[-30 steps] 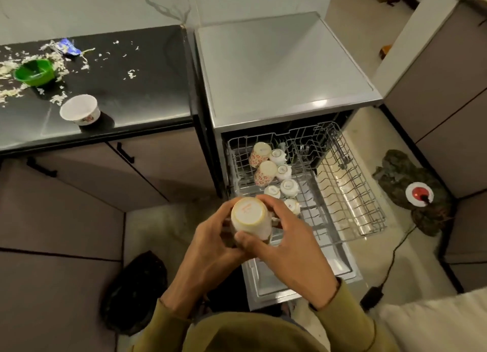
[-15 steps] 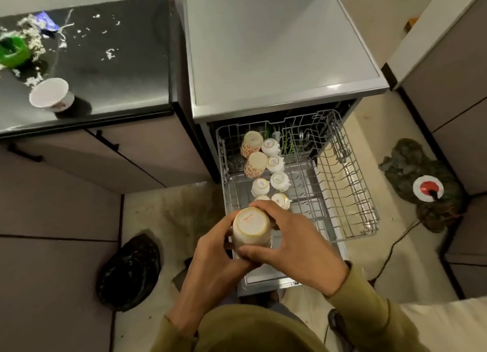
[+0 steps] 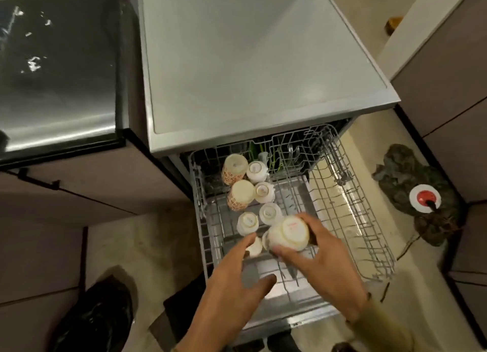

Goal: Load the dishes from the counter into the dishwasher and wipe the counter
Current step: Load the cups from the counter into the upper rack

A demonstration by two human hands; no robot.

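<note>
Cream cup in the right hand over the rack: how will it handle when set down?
The cup looks glazed ceramic, so probably rigid, smooth and chippable against neighbouring cups. Held upside down by the right hand, it should sit stably on its wide rim.

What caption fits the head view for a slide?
Right hand lowers an upturned cup into the dishwasher rack; left hand open.

Upturned cups (image 3: 255, 171) stand in rows in the pulled-out dishwasher rack (image 3: 350, 219).

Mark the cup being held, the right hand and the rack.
cup (image 3: 289, 232): head view, upturned base.
right hand (image 3: 326, 262): head view, back of hand.
rack (image 3: 366, 242): head view, right wire wall.
</note>
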